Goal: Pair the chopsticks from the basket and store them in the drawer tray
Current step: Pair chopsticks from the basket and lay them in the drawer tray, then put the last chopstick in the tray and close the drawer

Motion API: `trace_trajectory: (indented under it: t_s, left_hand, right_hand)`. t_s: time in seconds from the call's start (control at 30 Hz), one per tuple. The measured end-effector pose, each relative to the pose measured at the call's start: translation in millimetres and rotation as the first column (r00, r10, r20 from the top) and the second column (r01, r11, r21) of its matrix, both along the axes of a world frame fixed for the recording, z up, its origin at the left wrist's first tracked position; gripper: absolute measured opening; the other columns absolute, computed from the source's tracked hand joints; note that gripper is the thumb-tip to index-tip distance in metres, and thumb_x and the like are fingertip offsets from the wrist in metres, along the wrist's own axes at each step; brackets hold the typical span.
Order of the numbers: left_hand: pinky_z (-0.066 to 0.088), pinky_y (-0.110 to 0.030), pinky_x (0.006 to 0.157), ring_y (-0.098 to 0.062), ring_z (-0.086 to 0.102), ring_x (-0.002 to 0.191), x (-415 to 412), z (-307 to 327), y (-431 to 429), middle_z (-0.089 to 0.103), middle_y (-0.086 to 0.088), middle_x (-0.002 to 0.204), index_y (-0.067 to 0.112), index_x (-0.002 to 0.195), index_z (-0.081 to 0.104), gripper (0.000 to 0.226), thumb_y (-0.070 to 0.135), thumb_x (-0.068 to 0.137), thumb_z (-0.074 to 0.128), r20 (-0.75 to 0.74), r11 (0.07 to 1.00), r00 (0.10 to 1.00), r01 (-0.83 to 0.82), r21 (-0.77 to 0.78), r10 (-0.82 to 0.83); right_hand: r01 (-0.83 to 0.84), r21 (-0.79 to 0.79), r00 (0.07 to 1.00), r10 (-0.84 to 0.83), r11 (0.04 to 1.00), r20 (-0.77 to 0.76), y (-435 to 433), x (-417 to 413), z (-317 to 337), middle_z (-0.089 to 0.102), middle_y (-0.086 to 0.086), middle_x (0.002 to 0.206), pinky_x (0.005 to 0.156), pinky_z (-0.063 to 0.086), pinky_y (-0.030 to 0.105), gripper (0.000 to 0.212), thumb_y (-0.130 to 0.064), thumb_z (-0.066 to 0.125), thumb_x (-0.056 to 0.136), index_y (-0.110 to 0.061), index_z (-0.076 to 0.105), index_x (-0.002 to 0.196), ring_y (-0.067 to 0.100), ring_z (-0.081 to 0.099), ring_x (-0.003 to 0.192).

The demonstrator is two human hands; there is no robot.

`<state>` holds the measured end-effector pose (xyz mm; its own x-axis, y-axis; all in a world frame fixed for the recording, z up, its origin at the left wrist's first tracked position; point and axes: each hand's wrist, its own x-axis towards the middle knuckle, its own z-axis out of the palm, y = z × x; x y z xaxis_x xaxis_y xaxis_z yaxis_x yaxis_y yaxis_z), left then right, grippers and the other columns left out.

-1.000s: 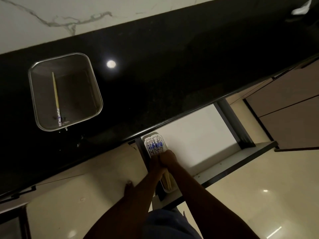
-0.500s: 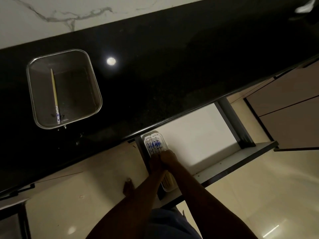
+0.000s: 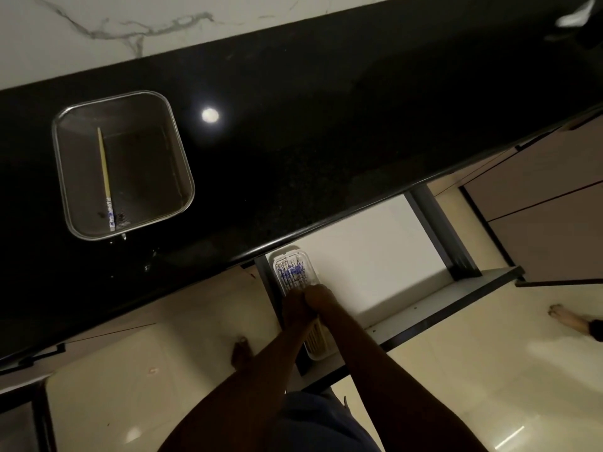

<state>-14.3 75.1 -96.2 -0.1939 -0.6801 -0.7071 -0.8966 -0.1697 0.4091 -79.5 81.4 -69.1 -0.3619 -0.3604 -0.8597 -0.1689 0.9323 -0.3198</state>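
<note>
Black surface (image 3: 326, 141) over the drawer (image 3: 375, 256): left hand (image 3: 293, 311) and right hand (image 3: 321, 300) stay on chopsticks (image 3: 292, 272) in the tray (image 3: 290, 252), fingers' (image 3: 295, 295) grip untellable; far up-left, the basket (image 3: 143, 164) holds one unpaired chopstick (image 3: 105, 171).

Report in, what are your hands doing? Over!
Left hand, right hand together over drawer tray, grip unclear. One chopstick waiting in basket. Nothing blocking.

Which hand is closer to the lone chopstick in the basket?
Left, but only just. The left hand and right hand are side by side at the tray in the drawer, far from the chopstick; the left is on the side toward the basket.
</note>
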Motion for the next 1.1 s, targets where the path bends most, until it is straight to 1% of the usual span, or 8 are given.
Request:
trace_trajectory:
  t_s: [0.23, 0.5, 0.6, 0.7, 0.8, 0.93, 1.03, 1.1]
  left_hand:
    - [0.052, -0.031, 0.090, -0.028, 0.068, 0.115, 5.0, 4.9, 0.3, 0.072, -0.014, 0.120, 0.004, 0.121, 0.069, 0.028, 0.018, 0.101, 0.056, -0.045, 0.999, 0.998, 0.032, -0.037, -0.034]
    - [0.049, -0.028, 0.079, -0.030, 0.069, 0.098, 18.7, 20.1, -7.6, 0.072, -0.019, 0.101, -0.003, 0.101, 0.070, 0.019, 0.007, 0.101, 0.054, -0.238, 0.991, 0.970, -0.074, -0.112, 0.046]
    - [0.046, -0.027, 0.072, -0.030, 0.067, 0.085, 25.0, 29.9, -12.9, 0.071, -0.020, 0.091, -0.004, 0.092, 0.068, 0.019, 0.002, 0.100, 0.052, -0.324, 0.982, 0.943, -0.127, -0.137, 0.077]
    - [0.053, -0.034, 0.081, -0.031, 0.069, 0.091, 32.4, 46.0, -17.6, 0.072, -0.018, 0.094, -0.001, 0.097, 0.068, 0.020, 0.009, 0.103, 0.051, -0.411, 0.971, 0.901, -0.205, -0.120, 0.139]
    - [0.058, -0.038, 0.085, -0.021, 0.071, 0.092, 37.8, 69.0, -20.7, 0.075, -0.010, 0.097, 0.010, 0.104, 0.071, 0.028, 0.028, 0.105, 0.050, -0.512, 0.941, 0.833, -0.314, -0.124, 0.210]
    - [0.050, -0.016, 0.069, 0.006, 0.065, 0.080, 57.4, 103.7, -36.5, 0.072, 0.011, 0.089, 0.032, 0.102, 0.066, 0.024, 0.046, 0.104, 0.045, -0.551, 0.891, 0.833, -0.281, -0.356, 0.042]
    - [0.039, -0.002, 0.083, 0.005, 0.061, 0.104, 82.2, 129.9, -62.9, 0.068, 0.012, 0.119, 0.028, 0.127, 0.062, 0.038, 0.050, 0.103, 0.043, -0.535, 0.798, 0.842, -0.274, -0.537, -0.072]
    - [0.037, -0.005, 0.091, -0.001, 0.058, 0.117, 98.4, 142.6, -83.2, 0.062, 0.009, 0.133, 0.025, 0.138, 0.055, 0.049, 0.055, 0.103, 0.040, -0.523, 0.741, 0.845, -0.281, -0.610, -0.110]
  right_hand:
    - [0.125, -0.036, 0.992, -0.124, 0.992, 0.028, 6.8, 1.4, 1.1, 0.057, 0.028, 0.136, 0.094, 0.048, 0.038, 0.038, -0.010, 0.041, 0.103, 0.010, 0.055, 0.132, 0.041, 0.057, 0.126]
    - [-0.051, -0.108, 0.994, 0.040, 0.993, -0.103, 6.8, 5.1, 15.6, 0.068, 0.025, 0.123, 0.095, 0.050, 0.039, 0.041, -0.025, 0.046, 0.105, 0.005, 0.066, 0.124, 0.035, 0.065, 0.116]
    - [0.022, -0.187, 0.993, -0.043, 0.982, -0.109, 8.7, 6.1, 23.5, 0.072, 0.018, 0.115, 0.078, 0.053, 0.025, 0.033, -0.021, 0.048, 0.101, -0.001, 0.070, 0.116, 0.032, 0.068, 0.108]
    - [-0.038, -0.327, 0.971, -0.042, 0.944, -0.235, 10.1, 8.8, 39.4, 0.073, 0.014, 0.114, 0.058, 0.037, 0.006, 0.028, -0.020, 0.052, 0.100, -0.007, 0.069, 0.118, 0.020, 0.067, 0.095]
    - [-0.124, -0.497, 0.928, -0.077, 0.859, -0.365, 12.5, 14.7, 61.7, 0.067, 0.009, 0.127, 0.082, 0.043, 0.017, 0.037, -0.032, 0.051, 0.102, -0.014, 0.060, 0.133, 0.020, 0.065, 0.110]
    - [-0.376, -0.568, 0.817, -0.027, 0.732, -0.576, 4.5, 22.2, 90.5, 0.050, 0.001, 0.151, 0.110, 0.037, 0.024, 0.055, -0.047, 0.034, 0.103, -0.020, 0.043, 0.150, 0.016, 0.049, 0.137]
    - [-0.538, -0.541, 0.713, 0.007, 0.646, -0.701, -16.0, 28.3, 112.0, 0.035, -0.002, 0.162, 0.118, 0.030, 0.028, 0.057, -0.049, 0.030, 0.105, -0.023, 0.033, 0.156, 0.013, 0.032, 0.150]
    - [-0.619, -0.531, 0.654, 0.006, 0.579, -0.756, -35.8, 33.7, 125.4, 0.031, -0.002, 0.164, 0.119, 0.027, 0.027, 0.056, -0.047, 0.032, 0.107, -0.021, 0.032, 0.157, 0.013, 0.027, 0.152]
